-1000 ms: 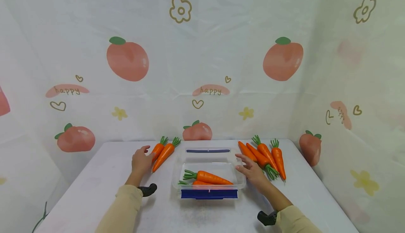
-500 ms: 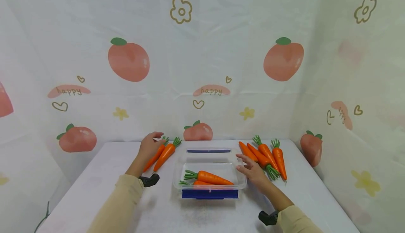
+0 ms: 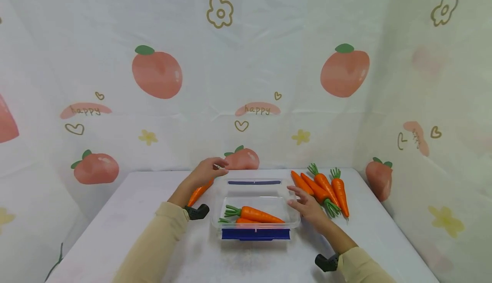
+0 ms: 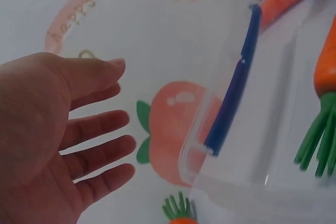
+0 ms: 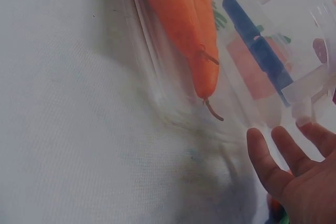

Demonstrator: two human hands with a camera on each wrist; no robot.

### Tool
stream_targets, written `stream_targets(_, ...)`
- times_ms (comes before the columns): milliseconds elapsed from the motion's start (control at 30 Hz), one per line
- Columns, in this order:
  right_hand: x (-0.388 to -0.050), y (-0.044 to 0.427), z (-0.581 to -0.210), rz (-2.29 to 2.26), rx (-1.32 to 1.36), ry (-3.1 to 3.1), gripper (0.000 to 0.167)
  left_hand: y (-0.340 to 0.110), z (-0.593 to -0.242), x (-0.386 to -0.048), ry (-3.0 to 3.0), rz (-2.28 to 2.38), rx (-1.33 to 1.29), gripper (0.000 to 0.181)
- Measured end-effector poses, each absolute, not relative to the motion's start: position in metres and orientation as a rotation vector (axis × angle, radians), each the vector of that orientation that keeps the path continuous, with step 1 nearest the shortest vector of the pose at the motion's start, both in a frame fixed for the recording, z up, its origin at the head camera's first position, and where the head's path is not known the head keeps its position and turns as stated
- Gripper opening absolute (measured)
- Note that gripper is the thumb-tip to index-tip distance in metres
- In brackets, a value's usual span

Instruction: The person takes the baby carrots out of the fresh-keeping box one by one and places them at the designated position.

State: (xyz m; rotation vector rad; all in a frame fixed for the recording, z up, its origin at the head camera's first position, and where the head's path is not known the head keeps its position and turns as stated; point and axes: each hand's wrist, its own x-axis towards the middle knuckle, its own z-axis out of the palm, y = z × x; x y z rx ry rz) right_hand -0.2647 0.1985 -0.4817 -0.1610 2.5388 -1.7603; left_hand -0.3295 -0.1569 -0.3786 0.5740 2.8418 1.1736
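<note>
A clear plastic container point(image 3: 250, 200) with blue clips point(image 3: 255, 234) stands mid-table. Two orange carrots lie in it, the upper carrot point(image 3: 263, 215) covering part of the lower carrot point(image 3: 247, 220). My left hand point(image 3: 209, 172) hovers by its back left corner, holding nothing. In the left wrist view the left hand point(image 4: 52, 124) has loosely extended fingers beside the back clip point(image 4: 236, 82). My right hand point(image 3: 309, 208) is at the container's right side, fingers spread. In the right wrist view, the right hand point(image 5: 299, 177) has fingertips close to the clear wall; contact cannot be told.
Behind my left forearm a carrot point(image 3: 199, 194) lies partly hidden left of the container. Several carrots point(image 3: 339, 193) lie in a loose group at the back right of the white table point(image 3: 246, 264). A printed curtain point(image 3: 250, 61) hangs behind the table.
My left hand has moved rightward from beside the left carrots, over their tops, to the container's back left corner. It now hides part of those carrots. My right hand has stayed put.
</note>
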Motion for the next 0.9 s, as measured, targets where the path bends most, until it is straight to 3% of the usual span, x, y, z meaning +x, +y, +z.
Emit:
stream_targets(500,-0.263,0.2,-0.48,-1.794,-0.157,2.489,0.055,-0.107,-0.386,-0.332,2.548,0.979,0.81,0.03)
stream_targets(700,-0.262,0.201,-0.479,-1.799,-0.156,2.481,0.061,-0.095,-0.398,-0.337,2.379,0.829,0.727,0.037)
stream_targets(900,-0.263,0.201,-0.478,-1.795,-0.156,2.478,0.056,-0.085,-0.408,-0.336,2.258,0.863,0.629,0.035)
